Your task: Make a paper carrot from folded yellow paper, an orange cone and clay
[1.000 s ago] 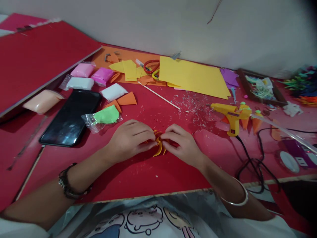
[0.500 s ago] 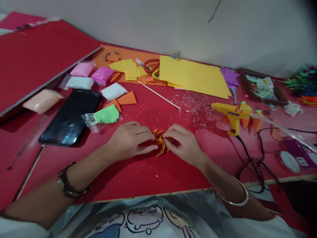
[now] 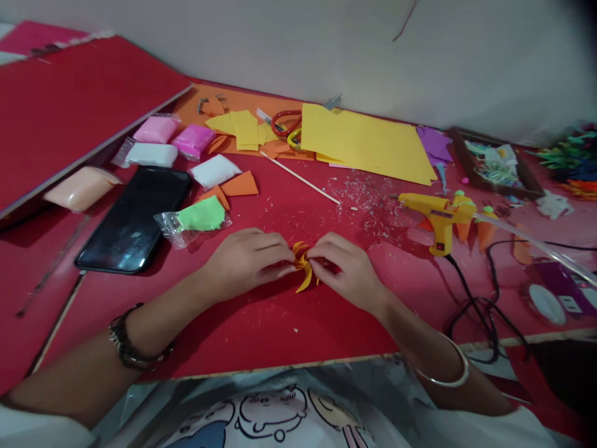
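Note:
Between my two hands is a small yellow paper flower (image 3: pixel 305 274) with thin, curled petals, just above or on the red table. My left hand (image 3: pixel 249 261) pinches its left side, thumb and fingers closed together. From the other side, my right hand (image 3: pixel 347 267) grips the petals with bent fingers. The fingertips cover part of the flower, so its centre is partly hidden. A packet of green clay (image 3: pixel 203 214) lies beyond my left hand. To the right of my right hand, a yellow glue gun (image 3: pixel 438 218) rests on the table.
A black phone (image 3: pixel 135 221) and several clay packets (image 3: pixel 193 142) lie at the left. Behind are yellow sheets (image 3: pixel 368 143), red-handled scissors (image 3: pixel 285 124) and a thin stick (image 3: pixel 301 178). A black cord (image 3: pixel 492 311) loops at the right, near a brown tray (image 3: pixel 532 183).
My left fingers and thumb have drawn closer together on the yellow flower. My right hand stays almost in the same place.

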{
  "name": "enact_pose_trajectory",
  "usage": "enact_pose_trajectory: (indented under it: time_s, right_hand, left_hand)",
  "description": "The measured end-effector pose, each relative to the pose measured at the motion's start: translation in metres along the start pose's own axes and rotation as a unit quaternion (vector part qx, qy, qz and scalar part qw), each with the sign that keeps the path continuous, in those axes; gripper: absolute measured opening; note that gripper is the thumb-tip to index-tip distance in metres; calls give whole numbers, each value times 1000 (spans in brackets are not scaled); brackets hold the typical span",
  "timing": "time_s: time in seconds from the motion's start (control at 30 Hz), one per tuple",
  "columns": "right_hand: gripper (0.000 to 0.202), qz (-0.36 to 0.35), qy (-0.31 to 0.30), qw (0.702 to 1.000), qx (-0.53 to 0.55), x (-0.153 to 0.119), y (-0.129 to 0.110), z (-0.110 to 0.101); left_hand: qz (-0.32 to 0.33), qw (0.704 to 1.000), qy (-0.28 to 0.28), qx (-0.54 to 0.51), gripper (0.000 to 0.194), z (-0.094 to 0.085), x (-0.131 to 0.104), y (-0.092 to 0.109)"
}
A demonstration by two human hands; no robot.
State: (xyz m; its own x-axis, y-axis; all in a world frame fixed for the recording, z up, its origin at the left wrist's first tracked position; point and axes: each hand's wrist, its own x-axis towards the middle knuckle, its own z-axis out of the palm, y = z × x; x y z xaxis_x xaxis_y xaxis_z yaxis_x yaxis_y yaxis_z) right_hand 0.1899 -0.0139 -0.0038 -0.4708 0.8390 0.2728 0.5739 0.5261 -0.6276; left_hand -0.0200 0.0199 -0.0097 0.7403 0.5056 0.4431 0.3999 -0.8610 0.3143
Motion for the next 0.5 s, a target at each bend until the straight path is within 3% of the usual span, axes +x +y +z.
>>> enact_pose_trajectory:
  time_s: [0.37,0.5]
  right_hand:
    - [13,-15,-37,999,4,-1,1,3]
    - [15,-19,-46,999,-1,-1,1,2]
  left_hand:
    - [21,999,15,-46,8,2,0,2]
    - [24,999,-7,-36,9,1,1,2]
